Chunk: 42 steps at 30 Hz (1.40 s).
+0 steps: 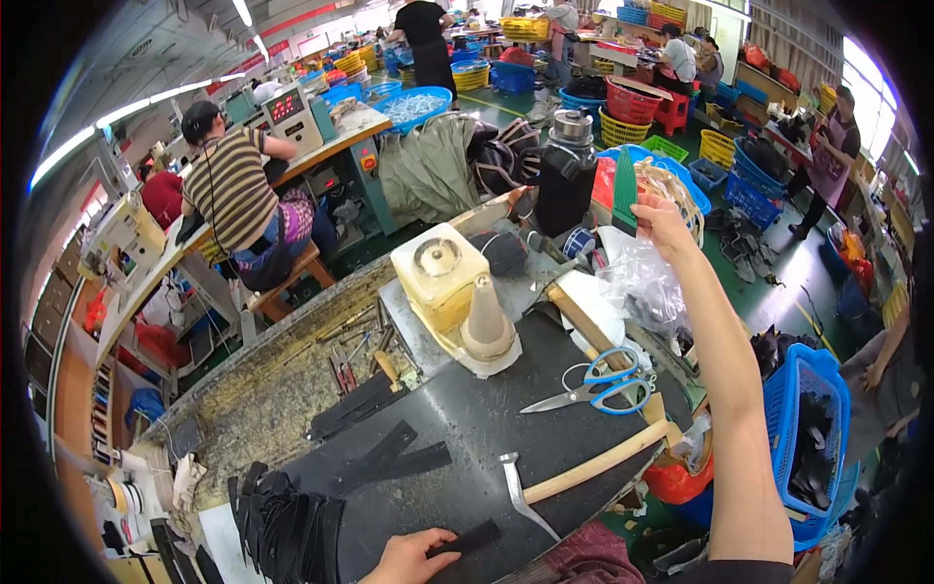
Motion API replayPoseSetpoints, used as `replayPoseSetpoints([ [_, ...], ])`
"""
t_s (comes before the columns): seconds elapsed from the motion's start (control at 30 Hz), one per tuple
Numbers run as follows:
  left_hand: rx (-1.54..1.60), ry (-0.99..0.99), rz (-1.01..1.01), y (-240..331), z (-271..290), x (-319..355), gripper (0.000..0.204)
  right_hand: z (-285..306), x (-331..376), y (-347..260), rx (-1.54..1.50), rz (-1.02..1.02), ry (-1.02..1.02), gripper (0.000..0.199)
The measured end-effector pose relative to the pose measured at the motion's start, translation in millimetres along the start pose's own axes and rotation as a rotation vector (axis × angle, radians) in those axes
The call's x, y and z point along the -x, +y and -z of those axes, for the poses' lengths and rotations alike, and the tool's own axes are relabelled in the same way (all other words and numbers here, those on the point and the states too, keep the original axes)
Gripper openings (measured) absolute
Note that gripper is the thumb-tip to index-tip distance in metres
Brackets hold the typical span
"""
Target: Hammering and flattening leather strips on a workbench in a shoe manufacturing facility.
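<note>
My left hand (409, 559) rests at the near edge of the dark work mat (467, 419), pinching one end of a short black strap piece (469, 538). My right hand (658, 216) is stretched far out to the right, past the bench, holding a flat green tool (624, 191) upright beside a bundle of pale cords (676, 190). Blue-handled scissors (598, 384) lie on the mat between the two hands. A hammer with a long wooden handle (584, 467) lies near the front.
Several black strips (282, 521) are piled at the mat's left. A yellowish container (440, 273), a beige cone (486, 316) and a clear plastic bag (637, 282) stand behind. A blue basket (808, 428) hangs at right. Other people work at benches beyond.
</note>
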<state>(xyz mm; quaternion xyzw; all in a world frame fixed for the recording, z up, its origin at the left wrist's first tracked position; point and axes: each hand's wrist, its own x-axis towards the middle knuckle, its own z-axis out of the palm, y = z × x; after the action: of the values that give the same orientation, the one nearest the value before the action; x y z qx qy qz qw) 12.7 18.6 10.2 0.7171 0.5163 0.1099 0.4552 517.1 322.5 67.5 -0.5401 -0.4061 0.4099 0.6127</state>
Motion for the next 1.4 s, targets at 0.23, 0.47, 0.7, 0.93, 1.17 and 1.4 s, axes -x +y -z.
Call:
replayPoseSetpoints([
  [0.23, 0.01, 0.09, -0.086, 8.5, -1.2, 0.6, 0.023, -41.9, 10.2, -35.1, 0.211, 0.261, -0.047, 0.019],
  [0.47, 0.062, 0.092, -0.101, -1.7, -0.5, 7.3, 0.021, -85.3, 63.3, -38.7, 0.6, 0.392, -0.193, 0.016],
  [0.7, 0.024, 0.053, -0.195, -3.0, 2.6, 4.2, 0.019, -104.8, 125.1, -22.6, 0.581, 0.383, -0.275, 0.017],
  [0.93, 0.028, 0.053, -0.238, -7.4, -0.7, -0.9, 0.02, -113.6, 128.4, -31.5, 0.363, 0.744, -0.012, 0.016],
  [1.17, 0.041, 0.1, -0.296, -3.6, 2.5, 0.0, 0.015, -119.5, 242.2, -40.6, 0.925, 1.19, -0.699, 0.032],
  [1.4, -0.013, 0.322, -0.229, -8.7, -5.5, 9.2, 0.023, -32.7, 315.7, 1.8, 0.934, 0.626, -0.524, 0.013],
])
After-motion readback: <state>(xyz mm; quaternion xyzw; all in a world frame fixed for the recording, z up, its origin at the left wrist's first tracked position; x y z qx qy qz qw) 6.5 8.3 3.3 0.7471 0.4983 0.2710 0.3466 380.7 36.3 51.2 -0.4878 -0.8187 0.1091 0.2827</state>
